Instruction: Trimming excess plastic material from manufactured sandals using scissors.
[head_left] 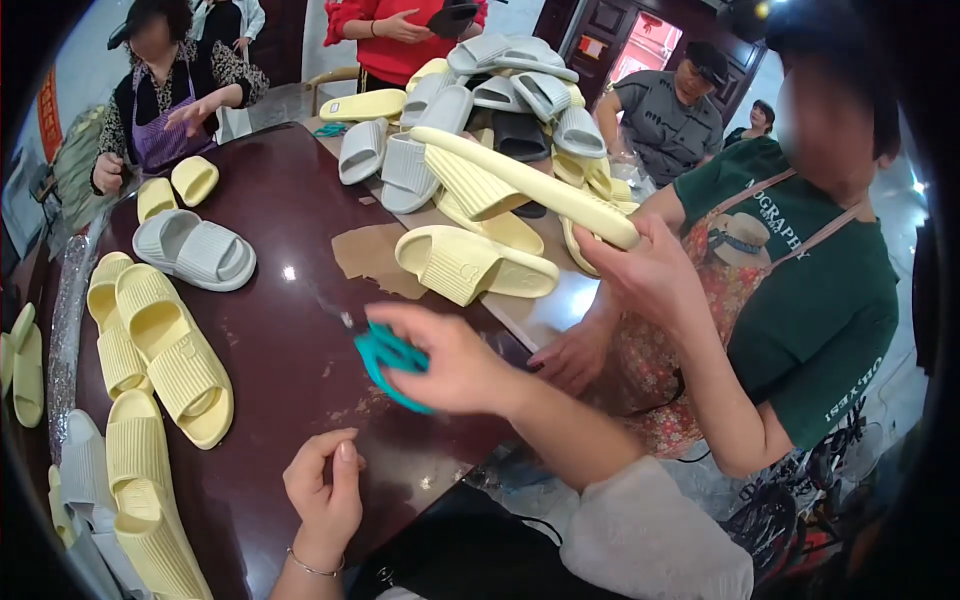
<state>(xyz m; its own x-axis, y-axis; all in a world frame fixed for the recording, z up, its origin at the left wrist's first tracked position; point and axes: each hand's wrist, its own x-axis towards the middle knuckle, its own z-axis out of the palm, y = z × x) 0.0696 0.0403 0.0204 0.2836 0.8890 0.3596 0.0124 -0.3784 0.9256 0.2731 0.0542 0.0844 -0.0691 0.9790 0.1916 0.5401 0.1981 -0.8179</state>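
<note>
Teal-handled scissors sit in my right hand, its fingers wrapped around the handles. The hand is held over the dark red table, and motion blurs it; a small pale tip shows at the left end of the scissors. Lower down, near the table's front edge, my left hand is loosely curled with thumb and fingers drawn together. Nothing shows in it, and a thin bracelet circles its wrist. Just beyond my right hand lies a pale yellow slide slipper. Closest to my left hand is a ribbed yellow slipper.
A co-worker in a green shirt at right lifts a yellow slipper above the table. A heap of grey and yellow slippers fills the far side. Several slippers line the left edge, including a grey pair. Other people stand beyond.
</note>
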